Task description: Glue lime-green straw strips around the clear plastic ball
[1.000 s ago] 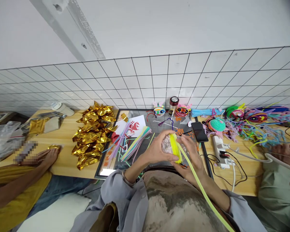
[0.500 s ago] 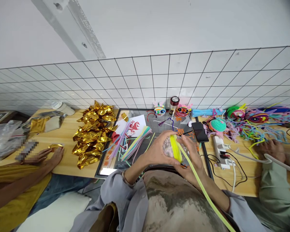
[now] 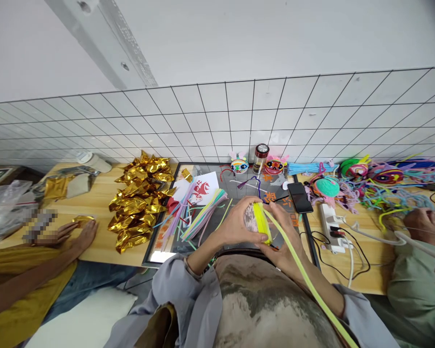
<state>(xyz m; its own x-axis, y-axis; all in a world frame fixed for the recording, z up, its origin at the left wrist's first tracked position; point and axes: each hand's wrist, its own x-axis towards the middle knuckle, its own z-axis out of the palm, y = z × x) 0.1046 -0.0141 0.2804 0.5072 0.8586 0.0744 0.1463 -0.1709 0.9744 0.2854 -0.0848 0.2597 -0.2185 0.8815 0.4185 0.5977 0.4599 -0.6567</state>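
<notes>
My left hand [image 3: 234,226] is closed round a clear, roundish ball [image 3: 251,220], its thumb pressing on the lower side. Bright yellow fuzzy pipe cleaner [image 3: 263,226] is wound in a band over the ball's right part. My right hand [image 3: 289,241] curls against that band from the other side, fingertips at its top and bottom. A long loose length of the pipe cleaner [image 3: 304,275] leaves the top of the ball, crosses my right hand and hangs past my right forearm. The ball's underside is hidden by my hands.
A bundle of pastel pipe cleaners [image 3: 205,215] lies left, beside gold foil shapes [image 3: 137,208]. Behind stand a flask [image 3: 261,157] and decorated balls [image 3: 239,164]. A phone [image 3: 299,198] and power strip [image 3: 331,227] sit right. Co-workers' hands [image 3: 83,236] appear at both sides.
The ball has turned slightly in my hands, and my right fingers have shifted a little along the yellow band. At far right, the co-worker's hand has moved rightward.
</notes>
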